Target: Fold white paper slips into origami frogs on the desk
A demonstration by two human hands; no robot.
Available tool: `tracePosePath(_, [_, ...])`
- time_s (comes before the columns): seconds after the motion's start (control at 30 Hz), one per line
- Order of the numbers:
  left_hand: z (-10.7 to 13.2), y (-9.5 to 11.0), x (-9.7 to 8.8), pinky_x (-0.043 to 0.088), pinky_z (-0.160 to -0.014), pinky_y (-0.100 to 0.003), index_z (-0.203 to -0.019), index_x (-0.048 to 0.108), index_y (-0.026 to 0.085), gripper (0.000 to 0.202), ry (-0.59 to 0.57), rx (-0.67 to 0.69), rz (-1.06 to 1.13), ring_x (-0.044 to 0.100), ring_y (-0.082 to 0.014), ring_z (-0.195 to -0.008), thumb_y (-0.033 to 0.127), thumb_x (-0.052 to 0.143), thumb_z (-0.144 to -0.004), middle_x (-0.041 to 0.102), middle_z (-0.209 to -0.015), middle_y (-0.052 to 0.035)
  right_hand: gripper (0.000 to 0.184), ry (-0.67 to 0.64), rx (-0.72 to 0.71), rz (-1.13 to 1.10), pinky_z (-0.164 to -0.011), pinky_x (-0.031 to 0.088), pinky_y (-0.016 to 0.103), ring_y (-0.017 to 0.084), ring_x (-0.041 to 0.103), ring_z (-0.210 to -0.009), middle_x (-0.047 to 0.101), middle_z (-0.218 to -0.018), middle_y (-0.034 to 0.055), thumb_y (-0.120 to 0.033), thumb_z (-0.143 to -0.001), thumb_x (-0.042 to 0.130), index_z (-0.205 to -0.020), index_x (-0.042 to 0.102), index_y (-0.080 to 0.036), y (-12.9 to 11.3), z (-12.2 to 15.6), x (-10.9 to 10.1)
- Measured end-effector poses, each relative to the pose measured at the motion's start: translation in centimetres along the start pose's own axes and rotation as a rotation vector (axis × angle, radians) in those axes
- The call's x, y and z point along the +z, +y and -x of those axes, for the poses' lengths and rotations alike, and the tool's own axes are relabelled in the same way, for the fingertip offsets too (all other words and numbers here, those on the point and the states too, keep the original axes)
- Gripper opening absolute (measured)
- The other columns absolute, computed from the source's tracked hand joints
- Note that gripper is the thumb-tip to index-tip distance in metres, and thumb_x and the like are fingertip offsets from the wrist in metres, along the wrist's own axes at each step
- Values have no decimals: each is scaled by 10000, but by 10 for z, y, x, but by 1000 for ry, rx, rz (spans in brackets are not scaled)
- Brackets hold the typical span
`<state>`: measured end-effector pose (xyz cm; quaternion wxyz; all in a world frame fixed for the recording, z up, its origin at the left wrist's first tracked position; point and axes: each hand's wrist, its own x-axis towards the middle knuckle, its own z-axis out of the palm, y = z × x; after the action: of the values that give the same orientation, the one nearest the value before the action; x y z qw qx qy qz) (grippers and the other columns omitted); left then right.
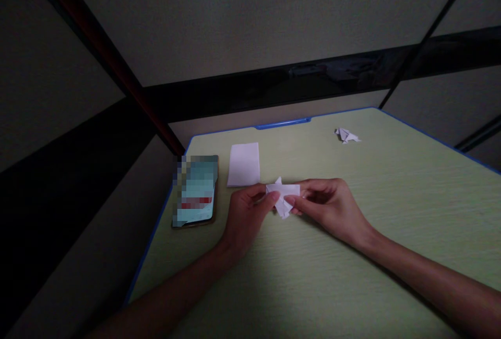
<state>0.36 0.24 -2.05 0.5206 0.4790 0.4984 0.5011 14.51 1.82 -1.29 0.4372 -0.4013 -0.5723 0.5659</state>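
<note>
A small, partly folded piece of white paper (282, 195) is pinched between both my hands just above the pale green table (352, 255). My left hand (246, 216) grips its left side with thumb and fingers closed. My right hand (329, 206) holds its right side, fingers pressed together on the paper. A flat white paper sheet (243, 164) lies just beyond my left hand.
A phone (195, 190) with a lit screen lies near the table's left edge. A small folded paper figure (346, 135) sits at the far right of the table. The table has a blue rim (282, 122); dark walls and beams surround it.
</note>
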Motion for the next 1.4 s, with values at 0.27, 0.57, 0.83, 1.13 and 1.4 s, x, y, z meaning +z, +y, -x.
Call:
tracePosePath(0.27, [3, 3, 0, 373, -518, -194, -538, 597, 120, 142, 41, -9, -1, 492, -80, -499, 235, 607, -620, 583, -509, 22, 133, 38, -102, -94, -421, 446, 143, 48, 523, -410, 557, -464, -52, -151, -603, 649, -717, 583, -134, 3, 3, 3])
tracePosePath(0.57, [-1, 5, 0, 427, -532, -195, -580, 638, 125, 144, 37, 30, 32, 525, -89, -517, 217, 560, -659, 592, -503, 17, 95, 5, -68, -125, -386, 437, 140, 45, 505, -381, 571, -456, -31, -142, -613, 642, -700, 620, -113, 1, 2, 0])
tracePosePath(0.83, [0, 5, 0, 443, -572, -216, -682, 667, 129, 156, -31, 31, 14, 542, -96, -536, 231, 549, -679, 633, -579, -8, 156, 2, -149, -115, -389, 432, 139, 42, 500, -392, 606, -482, -15, -128, -629, 628, -766, 688, -170, 5, 4, 0])
tracePosePath(1.13, [-1, 4, -1, 433, -503, -193, -596, 648, 120, 201, 4, 46, 27, 522, -89, -497, 229, 508, -690, 597, -508, -3, 126, -29, -443, 169, -409, 419, 202, 95, 537, -472, 626, -559, 27, -105, -662, 596, -709, 692, -171, 0, 8, -4])
tracePosePath(1.4, [-4, 0, -6, 483, -528, -257, -676, 629, 130, 159, -101, -7, 256, 565, -129, -570, 272, 559, -663, 622, -621, -21, 124, -46, -558, 233, -440, 422, 199, 89, 540, -494, 623, -573, 20, -79, -677, 577, -684, 669, -161, -1, 5, -6])
